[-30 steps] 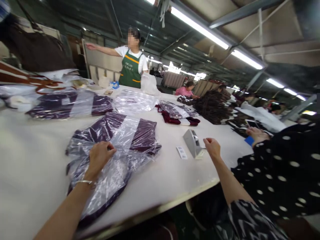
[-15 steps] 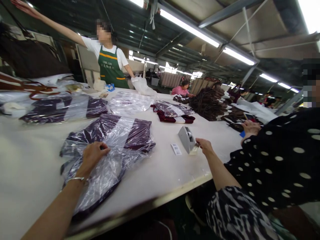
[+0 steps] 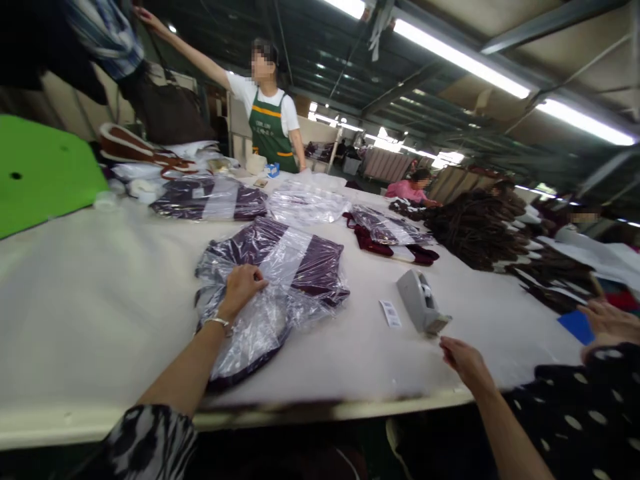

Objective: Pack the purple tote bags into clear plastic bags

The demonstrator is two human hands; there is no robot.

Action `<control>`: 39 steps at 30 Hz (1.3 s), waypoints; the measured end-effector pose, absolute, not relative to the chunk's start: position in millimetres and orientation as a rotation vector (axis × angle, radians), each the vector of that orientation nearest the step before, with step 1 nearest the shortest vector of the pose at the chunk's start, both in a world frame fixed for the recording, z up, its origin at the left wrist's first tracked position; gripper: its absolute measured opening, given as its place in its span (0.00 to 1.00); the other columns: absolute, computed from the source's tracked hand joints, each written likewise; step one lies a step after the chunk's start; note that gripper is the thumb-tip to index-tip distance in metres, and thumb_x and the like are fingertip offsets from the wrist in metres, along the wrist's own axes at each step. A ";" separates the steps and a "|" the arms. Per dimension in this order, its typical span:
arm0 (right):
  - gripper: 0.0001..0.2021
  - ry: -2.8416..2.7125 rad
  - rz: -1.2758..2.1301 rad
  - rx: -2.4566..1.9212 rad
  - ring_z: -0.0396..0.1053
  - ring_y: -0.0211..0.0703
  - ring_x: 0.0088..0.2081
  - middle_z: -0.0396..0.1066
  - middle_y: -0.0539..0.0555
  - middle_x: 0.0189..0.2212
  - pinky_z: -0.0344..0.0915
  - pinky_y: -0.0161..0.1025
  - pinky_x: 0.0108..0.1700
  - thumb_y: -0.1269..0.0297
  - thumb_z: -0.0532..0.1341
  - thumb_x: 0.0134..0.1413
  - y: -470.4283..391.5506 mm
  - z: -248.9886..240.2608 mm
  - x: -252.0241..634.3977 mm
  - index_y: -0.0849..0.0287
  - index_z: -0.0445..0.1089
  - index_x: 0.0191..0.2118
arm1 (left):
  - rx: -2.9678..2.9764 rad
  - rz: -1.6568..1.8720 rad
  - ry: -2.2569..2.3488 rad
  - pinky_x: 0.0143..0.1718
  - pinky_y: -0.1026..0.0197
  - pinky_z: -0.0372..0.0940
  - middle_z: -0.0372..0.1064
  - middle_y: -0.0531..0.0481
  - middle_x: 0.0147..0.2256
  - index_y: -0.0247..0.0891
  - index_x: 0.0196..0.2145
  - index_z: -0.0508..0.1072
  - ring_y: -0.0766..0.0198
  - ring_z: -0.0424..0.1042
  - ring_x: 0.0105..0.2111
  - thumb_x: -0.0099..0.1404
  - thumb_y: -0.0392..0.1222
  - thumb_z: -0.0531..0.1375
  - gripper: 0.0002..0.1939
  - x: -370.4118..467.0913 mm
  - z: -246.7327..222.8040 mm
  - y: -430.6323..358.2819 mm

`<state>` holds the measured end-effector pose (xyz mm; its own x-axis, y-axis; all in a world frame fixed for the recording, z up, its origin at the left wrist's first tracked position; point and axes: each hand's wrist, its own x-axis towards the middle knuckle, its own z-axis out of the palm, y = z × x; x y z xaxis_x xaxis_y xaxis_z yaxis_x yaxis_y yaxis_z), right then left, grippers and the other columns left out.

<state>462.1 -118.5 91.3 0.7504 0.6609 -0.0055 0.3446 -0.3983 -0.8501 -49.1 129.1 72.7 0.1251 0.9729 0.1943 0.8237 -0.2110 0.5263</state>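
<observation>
A dark purple garment in a clear plastic bag (image 3: 315,263) lies on the white table with a pale band across it. My left hand (image 3: 243,287) is closed on the bag's plastic near its left side. To the right stands a grey tape dispenser (image 3: 419,301), a small white label (image 3: 391,313) beside it. Just off the dispenser's cutting end, my right hand (image 3: 465,360) is closed with its fingertips together; what it pinches, if anything, is too small to make out.
More bagged garments (image 3: 210,198) lie behind, with a dark red pile (image 3: 390,233) and a heap of brown items (image 3: 465,220) further right. A co-worker's hand (image 3: 610,323) is at a blue piece on the right. Someone in a green apron (image 3: 273,133) stands across the table.
My right hand has come away from the dispenser's cutting end, toward me. The view has turned left, bringing a green board into sight. My left hand stays on the bag.
</observation>
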 end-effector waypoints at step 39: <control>0.35 -2.111 0.399 -1.474 0.46 0.54 0.73 0.48 0.63 0.73 0.45 0.51 0.72 0.45 0.51 0.70 182.3 110.4 97.2 0.61 0.49 0.73 | 1.685 1.240 1.704 0.61 0.50 0.64 0.73 0.45 0.48 0.42 0.38 0.76 0.53 0.73 0.52 0.65 0.54 0.57 0.15 -155.7 62.8 23.9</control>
